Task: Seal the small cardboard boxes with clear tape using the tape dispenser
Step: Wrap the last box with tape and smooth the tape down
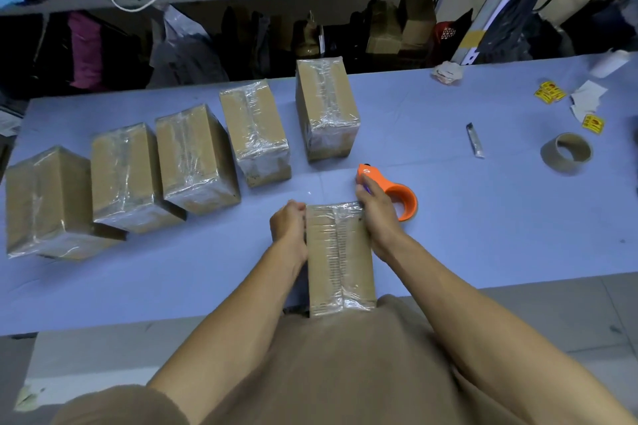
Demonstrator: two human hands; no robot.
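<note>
From the head camera, a small cardboard box (340, 259) lies lengthwise on the blue table (483, 235), its near end against the person's body, with clear tape already running down its centre seam and wrinkling over both ends. The left hand (289, 231) has its fingers curled against the box's left side near the far end, steadying it. The right hand (378, 214) grips the orange tape dispenser (393, 191) at the box's far right corner, fingers wrapped round its handle, the roll end resting toward the table just beside the box. The two hands stand apart, one on each flank of the box. Five more boxes (255, 131) sit in a row further back and to the left, all glossy with tape. An empty tape core (566, 152) lies well apart at the right, near some yellow labels (593, 123). The box looks light and stiff, though its walls would likely dent under a hard squeeze, and the taped faces are probably slick; bare cardboard on the long sides seems the surest hold while the dispenser pulls against it.
</note>
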